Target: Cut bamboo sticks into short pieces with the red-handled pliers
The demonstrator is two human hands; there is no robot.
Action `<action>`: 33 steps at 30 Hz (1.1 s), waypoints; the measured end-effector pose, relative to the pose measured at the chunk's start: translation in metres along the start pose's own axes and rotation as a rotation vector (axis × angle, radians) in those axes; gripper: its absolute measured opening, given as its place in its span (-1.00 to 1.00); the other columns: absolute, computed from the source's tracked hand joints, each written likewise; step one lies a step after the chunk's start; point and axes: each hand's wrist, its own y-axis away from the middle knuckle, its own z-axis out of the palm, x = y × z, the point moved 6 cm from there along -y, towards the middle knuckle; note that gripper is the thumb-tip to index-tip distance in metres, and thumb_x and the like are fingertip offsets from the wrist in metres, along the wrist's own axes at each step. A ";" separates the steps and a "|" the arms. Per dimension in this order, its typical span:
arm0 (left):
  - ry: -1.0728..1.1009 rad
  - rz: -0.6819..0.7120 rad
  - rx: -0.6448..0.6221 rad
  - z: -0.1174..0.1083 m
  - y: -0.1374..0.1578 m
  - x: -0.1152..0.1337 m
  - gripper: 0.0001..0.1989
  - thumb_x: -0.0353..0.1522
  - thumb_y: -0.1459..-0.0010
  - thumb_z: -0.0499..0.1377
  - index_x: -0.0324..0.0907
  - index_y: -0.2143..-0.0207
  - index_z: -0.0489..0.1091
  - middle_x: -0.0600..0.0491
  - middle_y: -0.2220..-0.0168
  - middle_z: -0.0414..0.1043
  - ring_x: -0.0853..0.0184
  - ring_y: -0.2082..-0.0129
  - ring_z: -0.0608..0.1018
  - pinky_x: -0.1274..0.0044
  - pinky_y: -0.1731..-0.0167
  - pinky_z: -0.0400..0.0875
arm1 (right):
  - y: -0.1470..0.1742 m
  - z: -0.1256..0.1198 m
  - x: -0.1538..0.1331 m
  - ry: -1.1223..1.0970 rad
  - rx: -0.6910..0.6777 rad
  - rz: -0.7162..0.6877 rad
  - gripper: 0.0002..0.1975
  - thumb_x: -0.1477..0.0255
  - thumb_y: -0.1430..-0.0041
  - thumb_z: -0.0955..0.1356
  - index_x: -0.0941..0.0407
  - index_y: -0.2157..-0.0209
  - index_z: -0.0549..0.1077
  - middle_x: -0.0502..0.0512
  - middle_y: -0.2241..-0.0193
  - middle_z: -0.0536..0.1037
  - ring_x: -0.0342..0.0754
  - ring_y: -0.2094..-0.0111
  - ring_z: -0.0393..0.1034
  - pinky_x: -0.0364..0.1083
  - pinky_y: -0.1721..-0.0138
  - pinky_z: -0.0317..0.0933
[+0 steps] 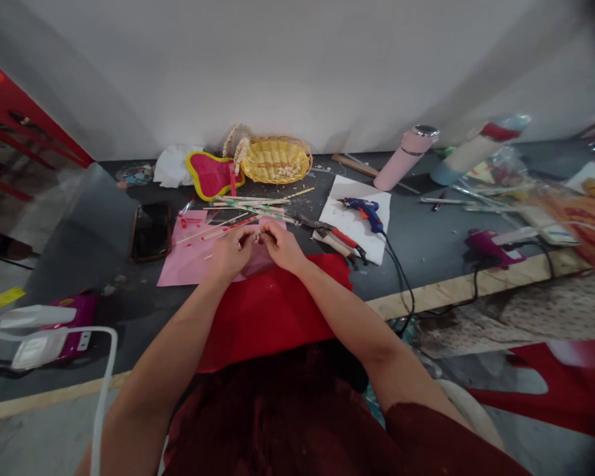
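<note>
Our left hand [233,251] and right hand [280,246] pinching one small piece [258,235] together, sticks [248,210] at 12 o'clock, pliers [334,238] at 3 o'clock

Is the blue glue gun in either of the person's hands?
No. The blue glue gun lies on white paper, apart from both hands.

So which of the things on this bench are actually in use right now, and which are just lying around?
In use:
left hand
right hand
small piece pinched between them
pink sheet
wrapped sticks

Lying about:
glue gun
pliers
yellow basket
phone
pink flask
</note>
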 end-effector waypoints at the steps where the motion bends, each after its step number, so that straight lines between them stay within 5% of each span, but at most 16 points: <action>1: 0.001 0.001 -0.002 0.000 0.000 0.000 -0.84 -0.31 -0.23 0.11 -0.11 0.25 0.49 0.07 0.32 0.56 0.36 0.37 0.53 0.52 0.33 0.36 | 0.000 0.000 0.000 0.000 0.000 0.004 -0.89 0.36 -0.23 0.22 0.07 0.29 0.32 0.04 0.37 0.51 -0.09 0.34 0.40 -0.10 0.24 0.26; 33: -0.073 0.059 -0.018 0.003 0.001 0.002 -0.83 -0.31 -0.25 0.08 -0.10 0.22 0.47 0.05 0.29 0.57 0.34 0.33 0.55 0.51 0.31 0.36 | 0.001 0.000 -0.002 -0.011 -0.003 0.025 -0.87 0.33 -0.26 0.21 0.07 0.31 0.29 0.04 0.40 0.50 -0.10 0.36 0.40 -0.10 0.25 0.25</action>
